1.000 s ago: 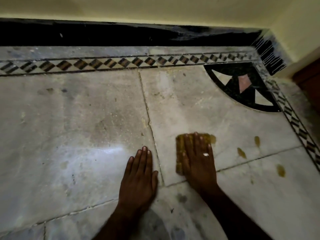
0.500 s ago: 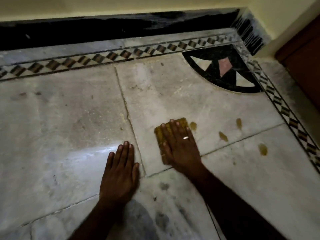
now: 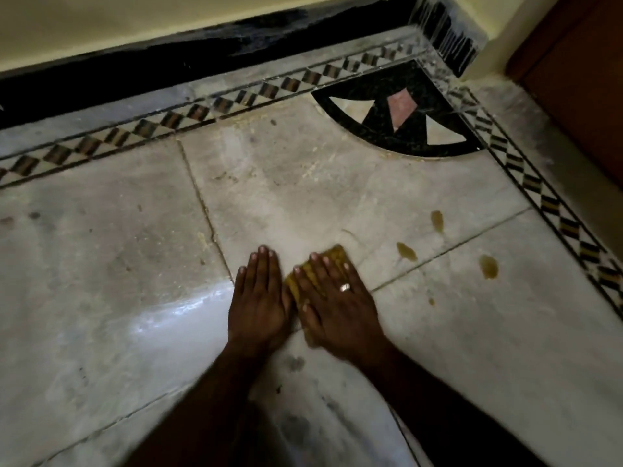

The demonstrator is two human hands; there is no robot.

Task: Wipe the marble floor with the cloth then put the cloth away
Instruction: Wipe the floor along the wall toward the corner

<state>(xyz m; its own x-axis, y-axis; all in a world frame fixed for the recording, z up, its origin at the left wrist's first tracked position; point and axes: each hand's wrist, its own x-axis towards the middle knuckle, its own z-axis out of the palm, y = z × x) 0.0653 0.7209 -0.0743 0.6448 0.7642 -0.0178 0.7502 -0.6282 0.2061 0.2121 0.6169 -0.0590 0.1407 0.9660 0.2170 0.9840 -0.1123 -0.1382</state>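
Marble floor (image 3: pixel 303 183); yellow cloth (image 3: pixel 334 256) under right hand (image 3: pixel 337 305), lengthwise toward wall (image 3: pixel 135 21)

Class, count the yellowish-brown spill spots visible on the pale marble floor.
4 spill spots: one nearest the yellow cloth, one farther back, a larger one right of the tile joint, a tiny speck nearer the camera. The cloth and right hand may hide more.

1 pale ring (image 3: pixel 345 287) on right hand (image 3: pixel 340 308), both forearms (image 3: pixel 209 399) bare
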